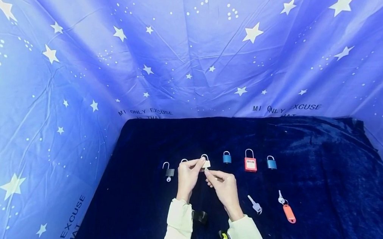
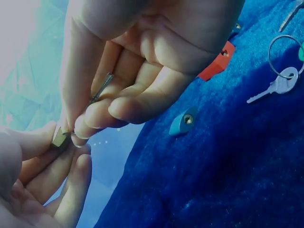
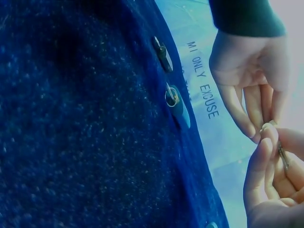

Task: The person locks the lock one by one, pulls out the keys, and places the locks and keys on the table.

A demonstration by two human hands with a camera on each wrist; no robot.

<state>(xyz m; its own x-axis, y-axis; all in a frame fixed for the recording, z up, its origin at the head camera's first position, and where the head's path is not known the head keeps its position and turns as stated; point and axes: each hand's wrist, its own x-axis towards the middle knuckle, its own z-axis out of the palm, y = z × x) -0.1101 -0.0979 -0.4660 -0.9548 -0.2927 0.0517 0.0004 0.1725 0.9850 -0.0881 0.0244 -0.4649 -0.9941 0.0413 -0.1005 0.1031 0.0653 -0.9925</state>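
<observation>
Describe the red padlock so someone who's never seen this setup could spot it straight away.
Start with the dark blue cloth spread below the starry curtain. Just beyond the person's right hand, find two blue padlocks. The red padlock lies between them, and it is the only red one, longer than either neighbour and with a white label on its front.

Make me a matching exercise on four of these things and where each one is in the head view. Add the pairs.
Things
1. brass-coloured padlock
2. red padlock
3. orange tag
4. dark padlock

Places
A. between two blue padlocks
B. farthest left of the four
C. gripped in the left hand
D. farthest right of the four

Pairs: 1-C, 2-A, 3-D, 4-B
</observation>
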